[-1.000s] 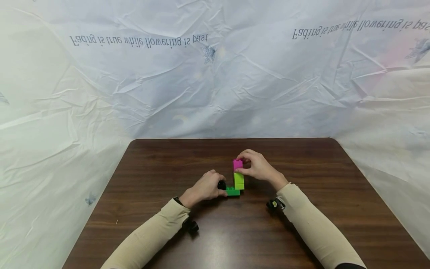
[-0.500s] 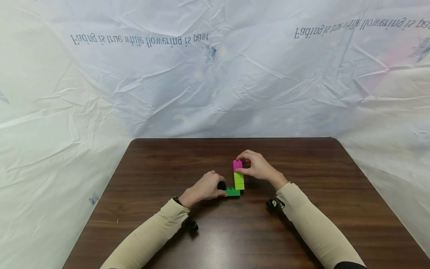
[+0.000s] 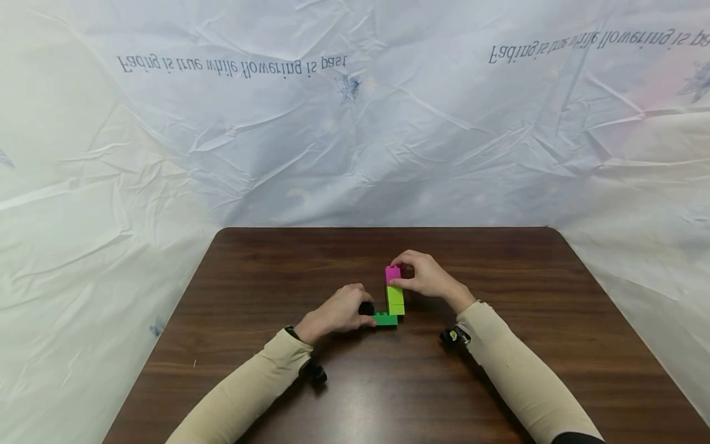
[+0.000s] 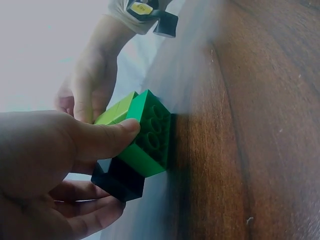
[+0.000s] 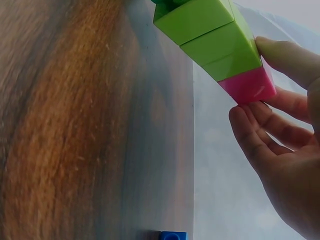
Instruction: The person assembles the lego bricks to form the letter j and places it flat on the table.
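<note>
Toy building bricks are joined into one piece between the hands. A green brick (image 3: 386, 319) forms its base, with hollow tubes underneath visible in the left wrist view. On its left part sits a black brick (image 4: 119, 180), mostly covered by the hand in the head view. Lime bricks (image 3: 395, 300) rise from the other end, topped by a pink brick (image 3: 392, 275). My left hand (image 3: 340, 309) grips the green brick, its thumb on the side and fingers around the black one. My right hand (image 3: 426, 275) pinches the pink brick, thumb near the lime seam.
Beneath the bricks is a dark wooden table (image 3: 355, 394). A blue brick (image 5: 173, 235) shows at the bottom of the right wrist view. Wrinkled pale sheeting (image 3: 355, 154) hangs behind the table and at its sides. Both wrists carry small black cameras (image 3: 313, 372).
The hands and joined bricks sit very slightly lower in the head view. Both grips look the same as before.
</note>
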`<state>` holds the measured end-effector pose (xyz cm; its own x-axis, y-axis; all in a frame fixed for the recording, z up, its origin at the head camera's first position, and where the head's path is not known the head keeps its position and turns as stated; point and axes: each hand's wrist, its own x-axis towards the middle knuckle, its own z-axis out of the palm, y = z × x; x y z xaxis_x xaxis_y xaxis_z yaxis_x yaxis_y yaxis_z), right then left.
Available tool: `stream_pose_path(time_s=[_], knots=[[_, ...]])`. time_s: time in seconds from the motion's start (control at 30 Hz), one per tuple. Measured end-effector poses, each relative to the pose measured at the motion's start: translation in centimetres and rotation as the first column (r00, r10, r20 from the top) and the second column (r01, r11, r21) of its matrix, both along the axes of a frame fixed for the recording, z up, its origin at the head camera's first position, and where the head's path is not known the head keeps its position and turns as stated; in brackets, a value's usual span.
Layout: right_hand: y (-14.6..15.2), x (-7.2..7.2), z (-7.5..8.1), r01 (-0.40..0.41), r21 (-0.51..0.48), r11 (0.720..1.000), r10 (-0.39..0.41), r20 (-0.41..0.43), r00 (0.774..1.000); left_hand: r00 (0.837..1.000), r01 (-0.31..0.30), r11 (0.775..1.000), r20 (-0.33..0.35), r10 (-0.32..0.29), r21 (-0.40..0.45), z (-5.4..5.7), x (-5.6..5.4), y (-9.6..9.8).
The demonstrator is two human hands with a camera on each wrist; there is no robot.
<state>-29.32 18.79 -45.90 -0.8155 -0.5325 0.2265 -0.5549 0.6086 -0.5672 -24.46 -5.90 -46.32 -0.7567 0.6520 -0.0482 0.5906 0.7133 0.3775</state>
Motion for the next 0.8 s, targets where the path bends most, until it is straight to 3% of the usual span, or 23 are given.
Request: stream_pose_path(time_s=[0.8], knots=[[0.17, 0.19, -0.52, -0.025, 0.073, 0.997, 0.02, 0.059, 0.998, 1.0, 0.01, 1.0, 0.02, -0.01, 0.006, 0.0, 0.6, 0.11]])
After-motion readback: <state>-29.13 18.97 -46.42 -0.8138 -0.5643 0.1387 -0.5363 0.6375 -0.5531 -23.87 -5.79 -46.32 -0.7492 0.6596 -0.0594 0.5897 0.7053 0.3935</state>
